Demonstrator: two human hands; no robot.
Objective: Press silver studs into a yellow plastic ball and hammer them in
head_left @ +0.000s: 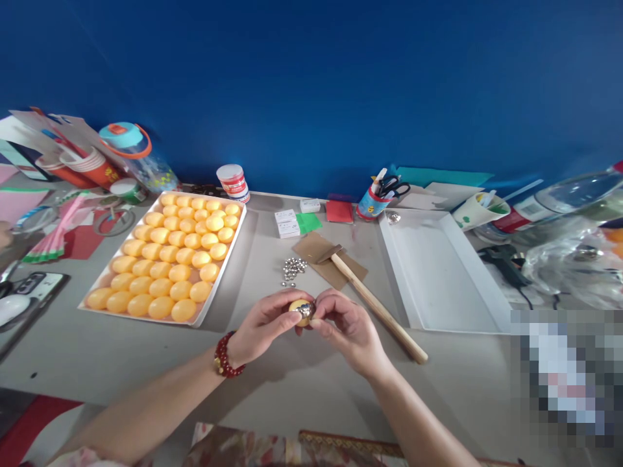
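Note:
Between the thumb and fingers of my left hand (pixel 267 327) is an orange table tennis ball (pixel 294 305) with shiny silver pieces on the side facing me. My right hand (pixel 344 326) is pinched at the ball's right edge; its fingertips hide whatever is between them. Just beyond the hands lies a small heap of silver beads (pixel 294 267), with a few loose ones nearer to me. To the right, a hammer (pixel 377 305) with a wooden handle rests its head on a piece of brown cardboard (pixel 357 271).
At left stands a shallow box (pixel 200 318) filled with rows of orange balls. A white tray (pixel 438 272) lies at right, with a silver-covered piece (pixel 393 217) in its far corner. Along the wall are a pen cup (pixel 368 205), a white tub (pixel 232 181) and a water bottle (pixel 141 155).

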